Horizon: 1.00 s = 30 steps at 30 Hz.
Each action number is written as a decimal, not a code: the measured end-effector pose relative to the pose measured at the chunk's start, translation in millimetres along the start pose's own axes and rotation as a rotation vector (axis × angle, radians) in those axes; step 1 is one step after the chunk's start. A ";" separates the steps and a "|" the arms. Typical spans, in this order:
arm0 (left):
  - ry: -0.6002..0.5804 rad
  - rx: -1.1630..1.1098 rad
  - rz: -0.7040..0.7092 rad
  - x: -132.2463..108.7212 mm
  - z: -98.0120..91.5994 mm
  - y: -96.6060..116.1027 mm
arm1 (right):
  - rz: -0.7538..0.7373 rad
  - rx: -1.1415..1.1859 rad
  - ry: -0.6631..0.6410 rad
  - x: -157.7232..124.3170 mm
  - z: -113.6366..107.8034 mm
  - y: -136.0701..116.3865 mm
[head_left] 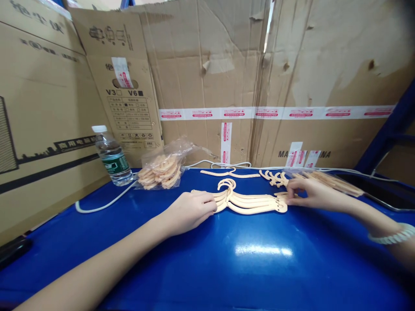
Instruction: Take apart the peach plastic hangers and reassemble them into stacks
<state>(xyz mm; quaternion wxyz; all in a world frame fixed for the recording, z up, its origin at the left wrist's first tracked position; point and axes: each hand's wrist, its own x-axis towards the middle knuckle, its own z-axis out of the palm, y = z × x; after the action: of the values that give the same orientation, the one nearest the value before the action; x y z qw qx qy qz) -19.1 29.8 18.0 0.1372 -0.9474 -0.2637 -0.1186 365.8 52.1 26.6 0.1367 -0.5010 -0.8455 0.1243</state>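
Note:
Several pale wooden-looking hangers [253, 208] lie stacked and slightly fanned on the blue table, their hooks pointing to the back. My left hand [191, 211] is closed over the left end of this stack, with its fingertips hidden against the pieces. At the right end, my right hand [304, 194] is in a pinch beside a small pale piece [282, 205] with a rounded end. Whether that piece is part of a hanger or separate I cannot tell. Behind the stack lies a single hanger [230, 173], touched by neither hand. Several small curved pieces [275, 178] lie behind my right hand.
A clear plastic bag [162, 168] of pale pieces and a water bottle [113, 157] stand at the back left. Thin sticks in plastic [333, 182] and a dark phone-like slab [382, 192] lie right. A white cable [106, 209] crosses the table [227, 268]. Cardboard [207, 77] walls the back.

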 end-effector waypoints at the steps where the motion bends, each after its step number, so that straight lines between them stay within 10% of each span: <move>1: 0.004 0.001 0.000 -0.1 0.2 -0.1 | -0.001 0.002 -0.001 -0.1 -0.1 0.2; 30: -0.006 -0.206 -0.074 1.3 -2.8 3.3 | -0.167 -0.036 0.171 -0.1 18.0 -33.2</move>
<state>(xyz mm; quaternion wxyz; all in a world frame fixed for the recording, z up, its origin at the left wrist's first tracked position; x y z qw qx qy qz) -16.7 26.7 20.4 0.0337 -0.9466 -0.2851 -0.1471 332.4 35.3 21.4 0.2095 -0.4398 -0.8717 0.0541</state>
